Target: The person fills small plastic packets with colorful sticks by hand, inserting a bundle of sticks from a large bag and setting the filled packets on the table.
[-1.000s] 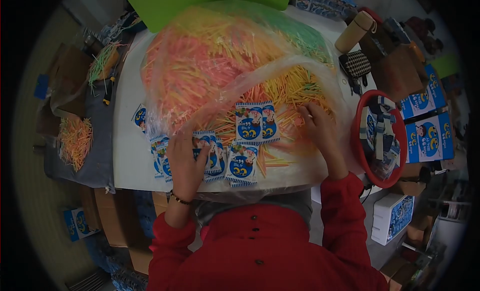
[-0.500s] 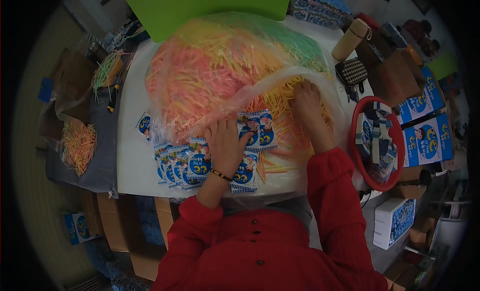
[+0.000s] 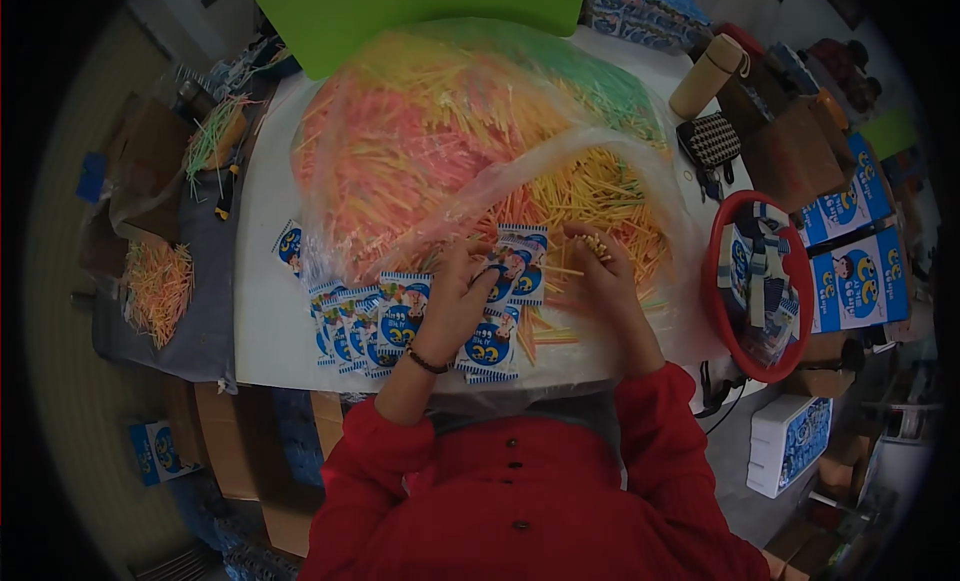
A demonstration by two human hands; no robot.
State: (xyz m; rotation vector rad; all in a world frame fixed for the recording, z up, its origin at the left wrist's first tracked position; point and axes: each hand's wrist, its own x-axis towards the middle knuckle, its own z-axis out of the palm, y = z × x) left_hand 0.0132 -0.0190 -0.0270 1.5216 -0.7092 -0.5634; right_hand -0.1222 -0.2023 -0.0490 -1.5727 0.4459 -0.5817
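A large clear plastic bag (image 3: pixel 400 181) bulges with thin sticks in pink, yellow, orange and green. At its opening, my right hand (image 3: pixel 612 286) is closed round a small bundle of thin yellow sticks (image 3: pixel 592 246), their ends showing above the fingers. My left hand (image 3: pixel 455 306) hovers over blue-and-white printed packets (image 3: pixel 400 316), thumb and fingers apart, with nothing visible in it. Just right of its fingers lie more packets (image 3: pixel 525 261) against the bag. A few loose sticks (image 3: pixel 550 333) rest on the white table (image 3: pixel 265 311) below my right hand.
On the right stand a red basket (image 3: pixel 712 281) holding packets, a tan bottle (image 3: pixel 708 76) and a checked pouch (image 3: pixel 710 139). A green panel (image 3: pixel 420 11) rises behind the bag. Orange sticks (image 3: pixel 158 291) lie on a grey surface at left. Open cardboard boxes (image 3: pixel 230 441) sit below.
My right hand has come out of the bag toward me and now holds yellow sticks. My left hand has lifted slightly off the packets and its fingers have turned to the right.
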